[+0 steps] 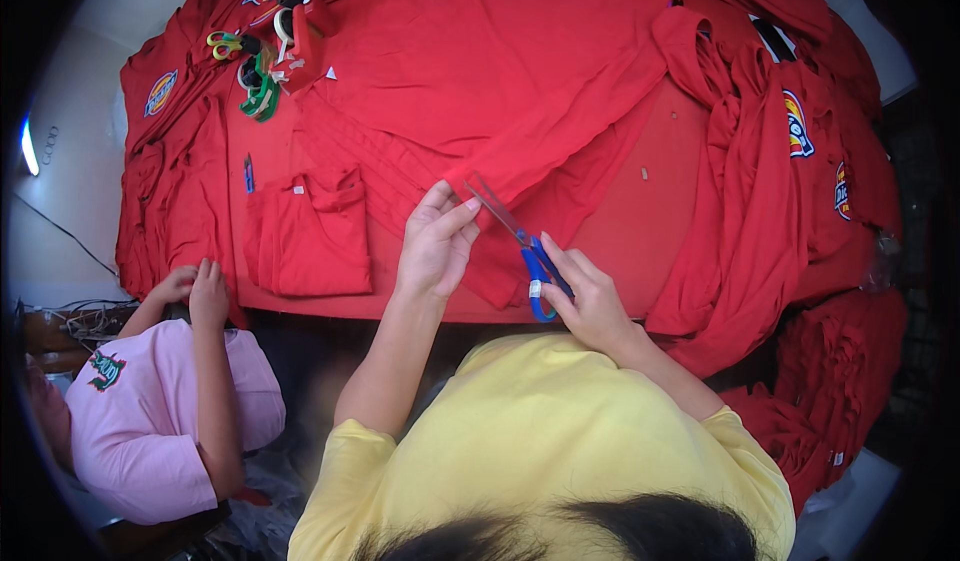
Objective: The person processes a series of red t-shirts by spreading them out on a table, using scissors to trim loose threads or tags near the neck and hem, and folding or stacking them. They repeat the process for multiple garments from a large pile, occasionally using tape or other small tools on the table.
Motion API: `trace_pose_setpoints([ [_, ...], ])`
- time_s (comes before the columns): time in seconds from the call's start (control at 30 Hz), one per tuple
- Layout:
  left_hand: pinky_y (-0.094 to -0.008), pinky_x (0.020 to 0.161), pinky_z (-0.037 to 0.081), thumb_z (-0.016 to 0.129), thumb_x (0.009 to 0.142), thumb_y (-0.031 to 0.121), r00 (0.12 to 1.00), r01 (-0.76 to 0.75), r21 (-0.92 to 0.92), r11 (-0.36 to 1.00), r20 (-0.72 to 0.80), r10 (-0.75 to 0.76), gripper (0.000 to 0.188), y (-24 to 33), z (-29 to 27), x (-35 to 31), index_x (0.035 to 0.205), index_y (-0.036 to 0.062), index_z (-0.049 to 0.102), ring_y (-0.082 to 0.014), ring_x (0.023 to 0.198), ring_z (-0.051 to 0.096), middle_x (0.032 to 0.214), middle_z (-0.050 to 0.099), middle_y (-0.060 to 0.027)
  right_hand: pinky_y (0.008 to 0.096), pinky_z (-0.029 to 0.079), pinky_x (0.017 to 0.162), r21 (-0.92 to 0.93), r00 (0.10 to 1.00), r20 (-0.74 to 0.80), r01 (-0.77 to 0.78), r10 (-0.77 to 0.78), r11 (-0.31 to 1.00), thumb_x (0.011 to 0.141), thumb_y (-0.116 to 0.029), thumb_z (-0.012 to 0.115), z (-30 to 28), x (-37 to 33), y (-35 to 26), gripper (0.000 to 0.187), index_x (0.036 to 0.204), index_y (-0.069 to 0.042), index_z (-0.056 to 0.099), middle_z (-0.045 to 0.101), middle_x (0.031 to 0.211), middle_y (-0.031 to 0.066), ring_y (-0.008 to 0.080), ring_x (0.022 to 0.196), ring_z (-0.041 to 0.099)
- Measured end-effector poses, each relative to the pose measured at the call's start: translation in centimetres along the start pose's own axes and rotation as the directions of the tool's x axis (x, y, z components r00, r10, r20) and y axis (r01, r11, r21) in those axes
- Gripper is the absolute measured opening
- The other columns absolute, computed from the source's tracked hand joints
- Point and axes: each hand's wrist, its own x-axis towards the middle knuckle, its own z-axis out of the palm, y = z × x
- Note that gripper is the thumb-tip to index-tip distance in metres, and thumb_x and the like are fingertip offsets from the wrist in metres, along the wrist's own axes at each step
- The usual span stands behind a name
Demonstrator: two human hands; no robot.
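Left hand (440, 243) appears pinched on the red garment's (510, 71) near edge; right hand (592, 301) grips blue-handled scissors (523, 238), apparently trimming; snipping calls for clear fingertips.

Left of the spread garment (500, 71), tape dispensers (263, 99) are sitting on the table (622, 223) behind a folded garment (310, 241); heaped garments (738, 176) are lying right.

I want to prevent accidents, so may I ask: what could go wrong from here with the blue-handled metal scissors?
The scissors in the right hand have blades close to the left hand, so a slip might nick a finger. Red fabric lies right by them too, so a stray snip could damage it.
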Motion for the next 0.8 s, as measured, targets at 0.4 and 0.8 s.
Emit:
trace_pose_setpoints([
  [0.4, -0.0349, 0.093, 0.048, 0.050, 0.089, -0.005, 0.999, 0.000, -0.011, 1.000, -0.038, 0.000, 0.029, -0.3, 0.5, -0.1, 0.118, -0.0029, 0.052, -0.0194, 0.108, 0.058, 0.115, 0.059, -0.0112, 0.0314, 0.047, 0.056, 0.096, 0.995, 0.004, -0.096, 0.097, 0.991, 0.086, -0.008, 0.061, -0.3, -0.7, 0.1, 0.052, 0.134, 0.001, 0.044, 0.053, 0.078, 0.0115, 0.0201, 0.058, 0.055],
  [0.8, -0.0330, 0.086, 0.054, 0.051, 0.089, -0.006, 0.999, -0.003, 0.065, 0.998, -0.045, 0.006, 0.034, -0.9, 1.6, -1.3, 0.122, 0.0016, 0.053, -0.0176, 0.103, 0.060, 0.112, 0.060, -0.0080, 0.0298, 0.046, 0.059, 0.203, 0.986, 0.057, -0.164, 0.155, 0.965, 0.085, -0.011, 0.065, -1.6, 0.5, -0.3, 0.053, 0.133, -0.001, 0.047, 0.055, 0.080, 0.0112, 0.0181, 0.062, 0.056],
])
